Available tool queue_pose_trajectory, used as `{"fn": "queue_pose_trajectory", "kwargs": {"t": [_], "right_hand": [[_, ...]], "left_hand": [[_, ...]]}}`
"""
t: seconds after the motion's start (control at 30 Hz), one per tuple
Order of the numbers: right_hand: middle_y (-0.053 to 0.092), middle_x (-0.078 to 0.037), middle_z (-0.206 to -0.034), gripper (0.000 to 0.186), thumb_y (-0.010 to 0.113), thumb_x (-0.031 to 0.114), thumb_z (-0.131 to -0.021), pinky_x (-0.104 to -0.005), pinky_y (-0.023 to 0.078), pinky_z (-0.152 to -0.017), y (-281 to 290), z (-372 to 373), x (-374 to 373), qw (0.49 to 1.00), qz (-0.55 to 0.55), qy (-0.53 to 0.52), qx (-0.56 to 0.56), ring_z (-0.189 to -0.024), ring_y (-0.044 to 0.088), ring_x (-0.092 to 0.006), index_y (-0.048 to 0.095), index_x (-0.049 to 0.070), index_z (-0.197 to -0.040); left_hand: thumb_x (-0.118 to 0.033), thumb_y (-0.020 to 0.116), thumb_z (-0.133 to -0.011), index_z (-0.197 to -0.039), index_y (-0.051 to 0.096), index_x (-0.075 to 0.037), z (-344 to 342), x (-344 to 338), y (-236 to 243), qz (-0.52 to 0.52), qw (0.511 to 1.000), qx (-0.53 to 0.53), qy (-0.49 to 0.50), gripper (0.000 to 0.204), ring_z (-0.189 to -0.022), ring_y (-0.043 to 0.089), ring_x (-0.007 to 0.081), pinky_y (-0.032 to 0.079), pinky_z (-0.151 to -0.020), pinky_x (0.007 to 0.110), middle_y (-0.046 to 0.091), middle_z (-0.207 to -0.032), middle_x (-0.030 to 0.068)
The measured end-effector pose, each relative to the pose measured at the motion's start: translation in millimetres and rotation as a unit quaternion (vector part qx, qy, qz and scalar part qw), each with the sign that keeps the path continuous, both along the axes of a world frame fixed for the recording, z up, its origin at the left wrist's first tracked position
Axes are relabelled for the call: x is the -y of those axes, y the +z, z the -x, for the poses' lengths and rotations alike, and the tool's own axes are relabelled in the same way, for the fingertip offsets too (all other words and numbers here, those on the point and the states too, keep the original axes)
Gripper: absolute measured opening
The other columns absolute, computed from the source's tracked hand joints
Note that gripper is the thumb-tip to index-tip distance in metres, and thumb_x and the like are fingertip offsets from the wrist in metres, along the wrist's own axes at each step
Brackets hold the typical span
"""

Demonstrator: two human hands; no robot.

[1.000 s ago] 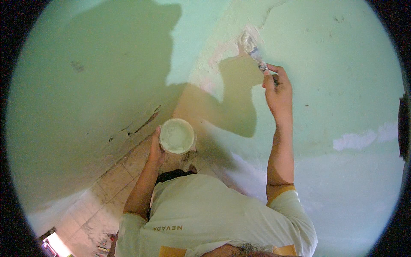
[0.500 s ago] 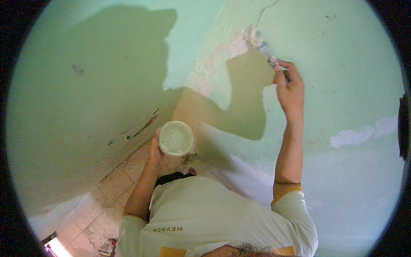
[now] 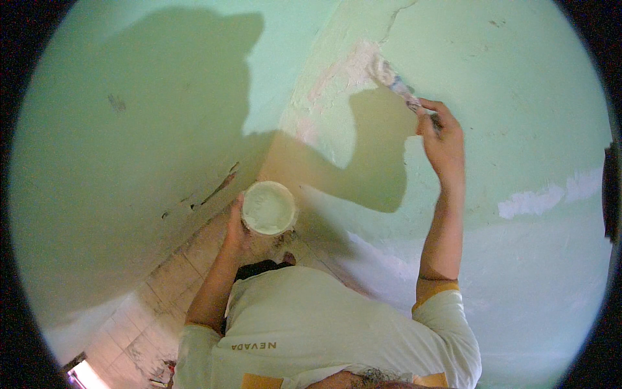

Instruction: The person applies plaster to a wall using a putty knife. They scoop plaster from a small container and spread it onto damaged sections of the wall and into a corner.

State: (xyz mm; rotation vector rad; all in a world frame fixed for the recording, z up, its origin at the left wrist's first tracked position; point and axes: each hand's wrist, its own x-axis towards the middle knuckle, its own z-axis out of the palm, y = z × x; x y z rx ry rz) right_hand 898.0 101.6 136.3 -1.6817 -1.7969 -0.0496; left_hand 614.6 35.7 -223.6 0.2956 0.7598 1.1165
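Note:
My right hand (image 3: 443, 139) is raised and closed around the handle of a paintbrush (image 3: 396, 83). White paint coats its bristles, which lie against or very close to the wall near a pale pinkish-white patch (image 3: 355, 63). My left hand (image 3: 237, 223) grips the side of a round tub (image 3: 268, 208) at chest height. Pale, whitish paint shows inside it. The fingers under and behind the tub are hidden.
Two green walls meet at a corner (image 3: 280, 139) ahead of me. The left wall has a dark gouge (image 3: 220, 185) low down. White patches (image 3: 534, 200) mark the right wall, and a thin crack (image 3: 392, 26) runs near the top. Tiles cover the floor (image 3: 175, 282).
The brush and my right hand have shifted slightly down and to the right, showing more of the pale patch. The tub has barely moved.

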Motion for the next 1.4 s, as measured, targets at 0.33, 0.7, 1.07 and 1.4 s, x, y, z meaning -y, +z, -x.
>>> {"fn": "queue_pose_trajectory", "kwargs": {"t": [0.33,0.7,1.07,1.4], "right_hand": [[0.068,-0.019,-0.079,0.02,0.059,0.019,-0.092,-0.037,0.051,-0.065,-30,11,-23,0.998,0.031,0.016,0.057,-0.071,0.068,-0.0304,0.065,0.007,-0.107],[0.057,-0.008,-0.062,0.019,0.059,0.017,-0.094,-0.0283,0.041,-0.054,-8,2,1,0.999,0.039,0.033,-0.004,-0.055,0.049,-0.0124,0.064,0.006,-0.109],[0.063,-0.002,-0.074,0.022,0.061,0.014,-0.093,-0.0245,0.044,-0.056,25,-77,-68,0.906,0.336,0.167,-0.197,-0.063,0.056,-0.0092,0.061,0.002,-0.111],[0.068,-0.011,-0.08,0.025,0.061,0.018,-0.094,-0.0238,0.043,-0.044,29,-95,-106,0.832,0.411,0.158,-0.337,-0.053,0.058,-0.0117,0.063,0.0,-0.11]], "left_hand": [[-0.062,0.045,-0.091,-0.137,0.045,-0.005,-5,-6,-5,-0.001,1.0,0.017,0.005,0.074,-0.125,0.05,0.0283,0.04,-0.105,0.042,0.051,-0.136,0.0139],[-0.058,0.042,-0.094,-0.136,0.047,-0.005,-14,-10,15,0.001,1.0,0.013,0.02,0.068,-0.126,0.049,0.0268,0.038,-0.106,0.04,0.052,-0.136,0.0123],[-0.056,0.042,-0.096,-0.136,0.049,-0.009,-101,-93,112,0.03,0.996,-0.087,0.018,0.063,-0.127,0.047,0.0271,0.035,-0.108,0.042,0.051,-0.139,0.0112],[-0.065,0.045,-0.091,-0.137,0.047,-0.007,-147,-122,128,0.063,0.992,-0.034,0.101,0.074,-0.128,0.046,0.0246,0.031,-0.108,0.041,0.051,-0.137,0.0112]]}}
